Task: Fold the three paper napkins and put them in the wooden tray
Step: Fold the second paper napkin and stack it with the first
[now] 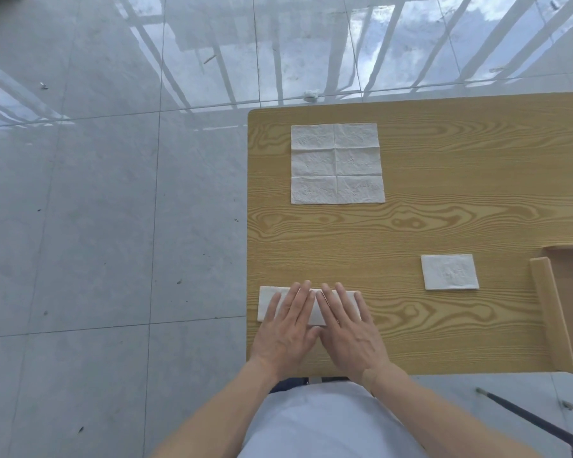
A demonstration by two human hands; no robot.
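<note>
Your left hand [286, 328] and right hand [348, 328] lie flat, fingers spread, gripping nothing, pressing the folded napkin strip [267, 304] near the tabletop's [444, 219] near-left corner.

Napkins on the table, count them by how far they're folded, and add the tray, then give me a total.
Unfolded napkin: 1
Napkin folded to a long strip, under the left hand and right hand: 1
Napkin folded small, beside the tray: 1
Wooden tray, nothing seen in the part in view: 1
Total: 4
</note>
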